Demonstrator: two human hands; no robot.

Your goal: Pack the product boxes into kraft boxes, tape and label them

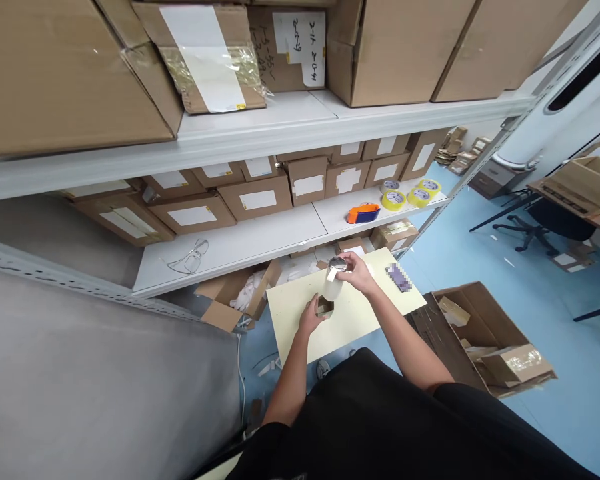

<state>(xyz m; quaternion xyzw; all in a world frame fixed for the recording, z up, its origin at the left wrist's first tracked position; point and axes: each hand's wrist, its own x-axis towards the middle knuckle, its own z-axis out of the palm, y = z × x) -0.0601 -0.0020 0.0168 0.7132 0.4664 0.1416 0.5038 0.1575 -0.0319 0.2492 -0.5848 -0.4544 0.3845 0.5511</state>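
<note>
Above the pale yellow tabletop, my right hand is closed around the upper part of a white cylindrical container with a shiny, dark-looking round top. A white strip hangs at its near side. Just below and left of it, my left hand grips a small open cardboard box, fingers along its left side. The container's lower end is over the box's opening; I cannot tell whether it is inside. A pixelated purple object lies on the table to the right of my hands.
Boxes fill the shelves ahead. The middle shelf holds clear glasses, an orange and blue object and several tape rolls. Open cartons stand on the floor, one at left, one at right. A grey wall borders the left.
</note>
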